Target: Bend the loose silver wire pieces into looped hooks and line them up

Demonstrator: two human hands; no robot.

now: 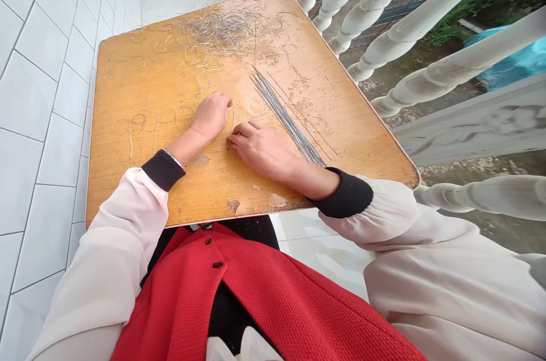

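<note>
My left hand [212, 113] is closed in a pinch at the upper end of a short, thin wire [234, 115]. The fingers of my right hand [262, 148] are closed at that wire's lower end, low over the wooden tabletop [239, 179]. Fingertips partly cover both ends. To the left of my left hand lies a row of several thin wires with curled tops and straight tails, one of them a pale wire [130, 139]. Right of my hands rests a bundle of straight grey wires [285, 116], slanting, partly behind my right wrist.
A loose tangle of curled wire [226, 25] lies at the table's far side, with stray loops trailing toward me. Beyond the table's right edge runs a white balustrade [396, 37]. A white tiled wall [38, 94] stands at left.
</note>
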